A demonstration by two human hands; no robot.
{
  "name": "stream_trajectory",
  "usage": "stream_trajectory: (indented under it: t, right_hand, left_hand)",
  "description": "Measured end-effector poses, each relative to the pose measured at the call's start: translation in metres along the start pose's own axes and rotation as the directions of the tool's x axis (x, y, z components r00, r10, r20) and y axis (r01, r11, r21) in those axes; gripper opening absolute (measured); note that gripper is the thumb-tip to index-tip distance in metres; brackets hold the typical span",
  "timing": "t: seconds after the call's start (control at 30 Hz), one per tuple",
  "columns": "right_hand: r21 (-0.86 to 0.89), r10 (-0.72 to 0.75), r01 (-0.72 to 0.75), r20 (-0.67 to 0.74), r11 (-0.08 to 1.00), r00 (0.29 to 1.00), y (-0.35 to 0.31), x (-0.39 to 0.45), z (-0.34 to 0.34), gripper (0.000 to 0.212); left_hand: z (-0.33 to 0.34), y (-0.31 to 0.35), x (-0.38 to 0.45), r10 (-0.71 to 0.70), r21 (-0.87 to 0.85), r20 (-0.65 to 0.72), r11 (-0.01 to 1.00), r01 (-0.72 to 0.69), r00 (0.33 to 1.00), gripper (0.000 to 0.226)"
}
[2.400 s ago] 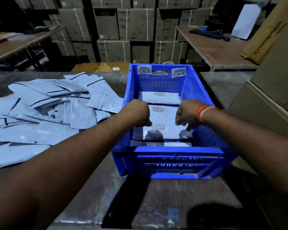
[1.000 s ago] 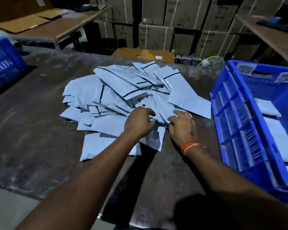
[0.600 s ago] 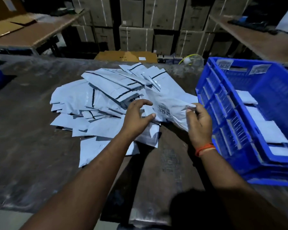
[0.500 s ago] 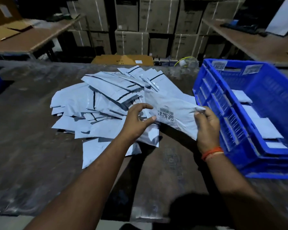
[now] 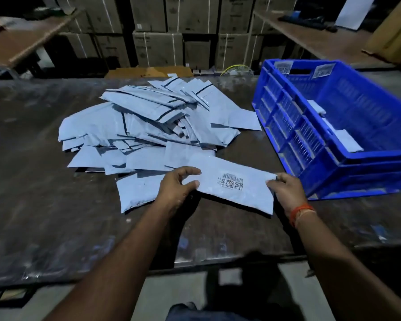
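Observation:
A grey mailer bag point(image 5: 234, 181) with a printed barcode label is held flat just above the dark table point(image 5: 44, 193), in front of me. My left hand point(image 5: 175, 187) pinches its left end and my right hand point(image 5: 285, 191) grips its right end. Behind it lies a loose pile of several more grey mailer bags point(image 5: 148, 121). A blue plastic crate point(image 5: 294, 135) stands on the table to the right, with a few flat white packets point(image 5: 348, 140) inside it.
Stacked cardboard boxes point(image 5: 160, 47) fill the back wall. Wooden tables stand at the back left point(image 5: 21, 40) and back right point(image 5: 310, 40). The table's near edge point(image 5: 195, 265) runs just below my forearms, with grey floor beneath.
Both hands left the crate, went to the pile, and lifted one barcoded bag out of it. The bag has come toward me and is now stretched flat between my hands.

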State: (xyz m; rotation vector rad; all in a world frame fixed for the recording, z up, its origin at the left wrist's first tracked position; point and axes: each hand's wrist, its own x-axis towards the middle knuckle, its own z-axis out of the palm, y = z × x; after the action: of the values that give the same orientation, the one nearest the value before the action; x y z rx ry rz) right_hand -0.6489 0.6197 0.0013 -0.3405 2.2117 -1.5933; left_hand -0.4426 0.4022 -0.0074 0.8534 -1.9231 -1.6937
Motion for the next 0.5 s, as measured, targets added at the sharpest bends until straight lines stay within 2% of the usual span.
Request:
stream_trajectory:
  t: [0.1,0.2,0.27,0.37,0.43,0.5]
  right_hand:
    - [-0.085,0.039,-0.031,0.102,0.996,0.994,0.005,-0.013,-0.002,0.01]
    - [-0.129,0.103,-0.08,0.178,0.988,0.979,0.01,-0.021,-0.009,0.01]
    - [-0.192,0.168,-0.126,0.221,0.973,0.961,0.013,-0.027,-0.016,0.003]
    - [-0.197,0.28,-0.237,0.228,0.951,0.933,0.017,-0.038,-0.023,0.024]
    - [-0.208,0.322,-0.272,0.263,0.939,0.91,0.019,-0.048,-0.023,0.027]
    - [-0.273,0.336,-0.25,0.334,0.929,0.881,0.019,-0.056,-0.018,0.019]
  left_hand:
    - [0.0,-0.005,0.003,-0.052,0.055,-0.155,0.997,0.061,0.987,0.025]
    - [0.015,0.005,0.008,-0.041,0.172,-0.198,0.982,0.076,0.979,0.026]
    - [0.029,0.013,0.016,-0.011,0.285,-0.176,0.956,0.062,0.984,0.03]
    - [0.058,0.031,0.036,0.071,0.467,-0.133,0.884,-0.001,0.989,0.038]
    - [0.081,0.048,0.051,0.099,0.518,-0.027,0.853,-0.07,0.995,0.031]
    - [0.105,0.063,0.063,0.15,0.495,0.137,0.846,-0.199,0.979,0.028]
